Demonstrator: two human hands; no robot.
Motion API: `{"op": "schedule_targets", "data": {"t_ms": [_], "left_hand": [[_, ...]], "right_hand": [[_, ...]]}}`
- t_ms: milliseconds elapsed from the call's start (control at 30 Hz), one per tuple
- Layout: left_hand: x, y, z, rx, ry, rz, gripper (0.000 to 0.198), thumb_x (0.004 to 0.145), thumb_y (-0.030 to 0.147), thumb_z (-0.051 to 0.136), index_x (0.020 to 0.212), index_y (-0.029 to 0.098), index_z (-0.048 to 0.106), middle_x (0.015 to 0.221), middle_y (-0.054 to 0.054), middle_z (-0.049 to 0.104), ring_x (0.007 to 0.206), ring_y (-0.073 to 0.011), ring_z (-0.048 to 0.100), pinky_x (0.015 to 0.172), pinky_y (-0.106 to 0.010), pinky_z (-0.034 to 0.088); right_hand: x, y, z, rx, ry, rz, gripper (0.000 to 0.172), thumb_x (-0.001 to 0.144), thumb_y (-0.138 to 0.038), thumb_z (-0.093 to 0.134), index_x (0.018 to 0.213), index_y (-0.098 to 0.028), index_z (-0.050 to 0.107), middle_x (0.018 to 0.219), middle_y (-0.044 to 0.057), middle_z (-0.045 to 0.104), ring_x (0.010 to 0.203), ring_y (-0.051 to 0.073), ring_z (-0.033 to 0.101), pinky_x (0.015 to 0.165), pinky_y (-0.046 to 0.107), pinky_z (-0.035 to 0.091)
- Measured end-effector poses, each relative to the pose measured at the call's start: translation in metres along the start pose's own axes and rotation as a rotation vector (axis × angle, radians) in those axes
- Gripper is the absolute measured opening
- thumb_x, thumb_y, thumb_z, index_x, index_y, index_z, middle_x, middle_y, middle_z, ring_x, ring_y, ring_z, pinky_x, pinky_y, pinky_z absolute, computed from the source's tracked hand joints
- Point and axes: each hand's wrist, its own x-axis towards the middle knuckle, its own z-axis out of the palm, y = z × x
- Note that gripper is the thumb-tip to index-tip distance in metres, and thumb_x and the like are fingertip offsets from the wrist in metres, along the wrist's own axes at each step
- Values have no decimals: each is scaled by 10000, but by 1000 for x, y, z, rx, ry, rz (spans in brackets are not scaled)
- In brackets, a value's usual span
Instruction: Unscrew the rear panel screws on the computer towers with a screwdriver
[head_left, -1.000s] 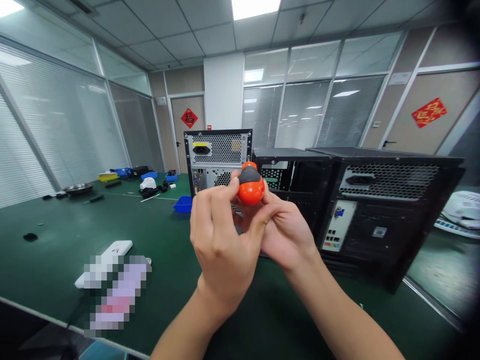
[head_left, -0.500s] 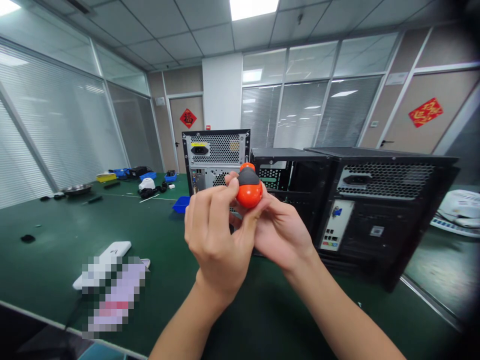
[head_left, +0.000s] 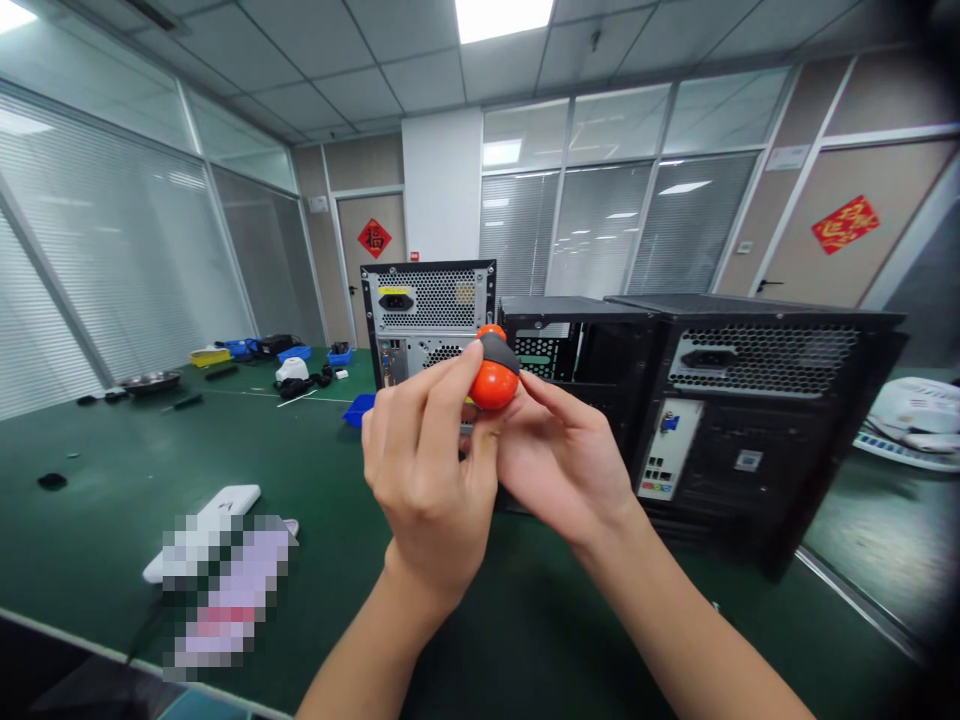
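Both hands meet at the centre of the frame, raised above the green worktop (head_left: 112, 470). The left hand (head_left: 427, 480) has its grip closed on the orange screwdriver handle (head_left: 493, 380), with the forefinger laid up its left side and the thumb under it. The right hand (head_left: 566, 465) pinches the same handle from the right with its fingertips. The shaft is hidden behind the fingers.

Just behind the handle stands a silver-backed computer case (head_left: 427, 298). To its right are an open black case (head_left: 581, 345) and a larger black computer case (head_left: 757, 410), the three filling the middle and right of the frame. A blue bin (head_left: 357, 408) sits near the silver case's foot.

The left half of the worktop lies mostly bare. A white device (head_left: 232, 497) rests at lower left, near the front edge. The worktop's right edge runs along the lower right, close beside the large case.
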Motion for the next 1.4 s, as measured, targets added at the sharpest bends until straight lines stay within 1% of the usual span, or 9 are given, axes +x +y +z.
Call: {"op": "schedule_targets", "data": {"t_ms": [267,367,500,700,833,933,1067,1200,1400], "left_hand": [[0,-2,-1,14,-6,19,338,796,101,557,1113,197,619,1020,-55,680,919,-163,616,841,-290,460],[1,-1,-2,33,-13,43,326,810,115,553,1116,204,624,1016,-52,686,915,-159,616,842,-287,453],[2,0,-5,52,-27,74,303,822,150,563,1109,213,634,991,-48,698,881,-157,615,822,-292,443],[4,-1,-8,48,-55,86,301,838,170,553,1118,242,638,995,-43,703,871,-166,607,795,-308,420],[5,-1,-12,50,-118,118,312,845,156,540,1128,252,629,1027,-38,704,882,-171,607,791,-325,409],[5,-1,-14,57,-151,146,303,846,157,540,1122,244,630,1056,-42,698,887,-174,608,803,-337,406],[5,-2,-14,64,-151,163,307,844,146,540,1124,239,624,1078,-42,692,887,-173,610,816,-337,404],[5,-2,-12,69,-136,154,325,839,134,546,1145,225,603,1051,-41,701,852,-165,607,813,-331,404],[5,-1,-13,74,-139,149,359,819,86,554,1165,178,575,1008,-49,707,834,-162,596,811,-328,419]], "right_hand": [[0,0,-1,56,6,4,234,838,-314,460,901,-185,646,855,42,644,858,177,571,863,379,426],[0,-1,1,69,39,19,209,828,-350,488,850,-196,627,829,29,637,841,174,572,861,372,422],[-1,-2,4,51,52,42,248,840,-419,486,906,-220,618,807,12,627,820,163,568,832,346,428],[-1,-3,7,20,97,50,269,821,-460,532,832,-208,625,736,-7,614,701,123,545,767,306,432],[-1,-6,11,42,130,45,234,809,-437,578,861,-217,640,719,-37,615,617,81,513,741,278,432],[-1,-9,14,41,154,32,220,787,-432,619,822,-216,643,721,-47,627,635,78,532,734,263,431],[-1,-11,14,16,157,37,202,760,-411,664,803,-215,637,744,-44,641,698,94,564,755,268,431],[0,-11,13,-7,121,71,273,741,-446,679,855,-201,634,785,-9,646,785,138,581,779,301,436],[1,-11,9,20,101,84,300,754,-491,657,839,-207,614,799,-6,643,768,134,564,812,327,431]]}}
